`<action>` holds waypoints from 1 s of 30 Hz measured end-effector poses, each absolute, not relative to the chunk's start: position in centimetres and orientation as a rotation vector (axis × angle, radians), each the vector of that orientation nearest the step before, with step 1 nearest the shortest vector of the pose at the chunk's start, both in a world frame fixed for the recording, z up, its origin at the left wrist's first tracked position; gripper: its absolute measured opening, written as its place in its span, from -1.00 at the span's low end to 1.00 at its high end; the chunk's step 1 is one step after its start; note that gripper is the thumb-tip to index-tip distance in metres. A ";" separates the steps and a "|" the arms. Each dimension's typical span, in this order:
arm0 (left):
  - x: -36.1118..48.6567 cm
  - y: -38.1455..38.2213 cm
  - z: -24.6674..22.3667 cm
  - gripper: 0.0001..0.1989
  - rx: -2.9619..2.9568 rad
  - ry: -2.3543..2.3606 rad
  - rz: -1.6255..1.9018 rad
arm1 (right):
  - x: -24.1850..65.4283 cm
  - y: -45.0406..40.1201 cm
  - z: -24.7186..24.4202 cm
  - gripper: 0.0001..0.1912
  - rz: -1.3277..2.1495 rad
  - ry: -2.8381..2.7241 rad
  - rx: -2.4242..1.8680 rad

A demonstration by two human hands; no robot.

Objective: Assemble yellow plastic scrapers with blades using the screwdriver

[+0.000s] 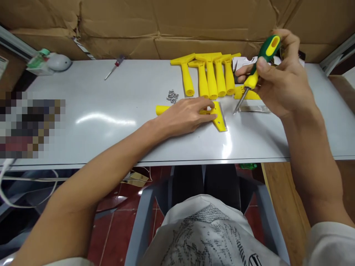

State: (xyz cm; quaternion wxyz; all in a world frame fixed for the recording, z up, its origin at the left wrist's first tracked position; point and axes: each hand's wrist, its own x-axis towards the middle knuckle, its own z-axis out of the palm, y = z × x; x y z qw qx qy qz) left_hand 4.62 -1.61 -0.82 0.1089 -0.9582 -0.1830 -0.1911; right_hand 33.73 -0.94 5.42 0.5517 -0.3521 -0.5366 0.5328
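Note:
A yellow scraper [220,123] lies flat on the table, its handle end pointing left and its wide head, edged with a metal blade, to the right. My left hand [184,115] is closed over it, thumb and fingers at the head, hiding most of the handle. Raised to the right, my right hand [287,75] grips a green and yellow screwdriver [253,79], whose shaft slants down toward the table, apart from the scraper. A small heap of metal screws [172,96] sits just beyond my left hand.
Several yellow scraper bodies [211,79] stand in a row at the back. Flat yellow pieces [251,95] and thin metal blades [254,109] lie to the right. Another screwdriver [117,63] rests at back left, near a white rounded object [59,62]. Cardboard [119,22] borders the table behind.

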 end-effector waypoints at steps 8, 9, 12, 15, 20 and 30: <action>4.0 -1.2 -1.3 -0.63 -2.897 -0.651 -0.623 | 31.3 -2.9 5.5 -0.20 1.004 -1.526 -0.733; 4.0 -1.2 -1.3 -0.64 -2.895 -0.660 -0.619 | 31.2 -3.0 5.4 -0.21 0.998 -1.533 -0.733; 4.1 -1.3 -1.2 -0.63 -2.882 -0.667 -0.610 | 31.1 -3.0 5.1 -0.20 1.031 -1.525 -0.749; 4.2 -1.4 -1.1 -0.62 -2.888 -0.675 -0.604 | 31.2 -3.0 4.8 -0.18 1.068 -1.520 -0.798; 4.1 -1.3 -1.3 -0.61 -2.910 -0.679 -0.606 | 31.1 -3.2 4.5 -0.20 1.110 -1.527 -0.740; 4.0 -1.0 -1.6 -0.60 -2.917 -0.655 -0.631 | 31.2 1.4 0.3 -0.11 0.851 -1.653 -0.346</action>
